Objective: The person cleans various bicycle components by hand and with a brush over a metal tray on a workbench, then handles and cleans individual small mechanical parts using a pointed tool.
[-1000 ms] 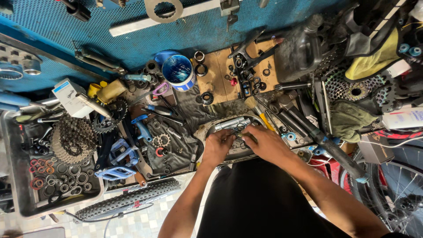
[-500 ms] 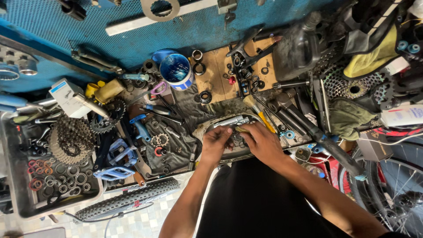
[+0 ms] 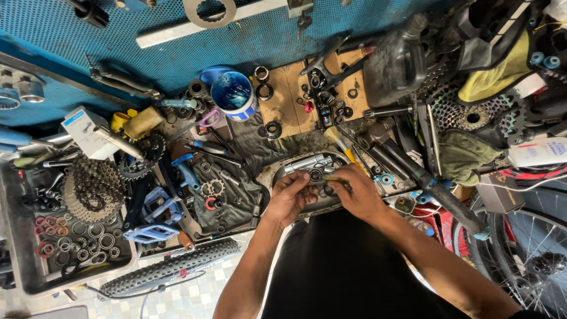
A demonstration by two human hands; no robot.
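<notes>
While both hands meet over a shallow metal tray, the left hand pinches a small dark ring-shaped part at its fingertips. Just beside it, the right hand curls its fingers around a thin tool touching that part.

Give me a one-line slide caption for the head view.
Both hands, left hand and right hand, work a small round metal part over an oval metal tray on a cluttered bicycle-parts bench.

Blue tub, blue perforated board, olive rag.
</notes>
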